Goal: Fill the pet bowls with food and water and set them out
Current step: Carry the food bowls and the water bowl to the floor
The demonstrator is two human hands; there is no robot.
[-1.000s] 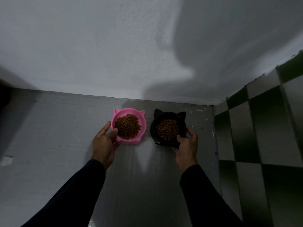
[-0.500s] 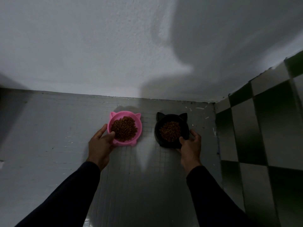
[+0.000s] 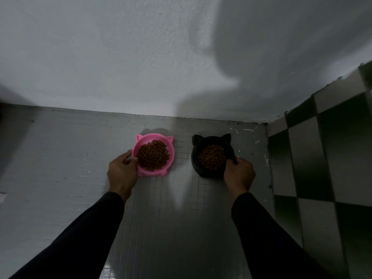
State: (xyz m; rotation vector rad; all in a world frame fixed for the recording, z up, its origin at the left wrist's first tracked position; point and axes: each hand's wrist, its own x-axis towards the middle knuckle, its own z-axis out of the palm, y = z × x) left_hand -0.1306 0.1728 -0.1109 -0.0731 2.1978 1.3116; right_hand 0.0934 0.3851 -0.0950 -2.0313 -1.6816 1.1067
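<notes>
Your left hand (image 3: 122, 171) has its grip clamped on the near-left rim of the pink cat-eared bowl (image 3: 153, 155), thumb hooked over the edge and the fingers curled around the outside wall. From that grip the bowl spreads forward and to the right, its two ears pointing away from you toward the white wall (image 3: 120, 57), and a heap of brown kibble (image 3: 153, 155) lies just inside your thumb. Your right hand (image 3: 239, 174) has its grip closed on the near-right rim of the black cat-eared bowl (image 3: 212, 156), fingers wrapped over the edge; that bowl reaches forward and to the left of the grip, ears also toward the wall, with its own kibble (image 3: 212, 157) piled in the middle. Both bowls sit low on the grey tiled floor (image 3: 171, 218), whether resting on it or held just above it cannot be told, side by side but apart, with a strip of bare tile between them. Beyond your right grip, further to the right, the floor meets a dark and light checkered tile surface (image 3: 322, 168). Black sleeves (image 3: 271, 238) cover both your forearms behind the grips.
</notes>
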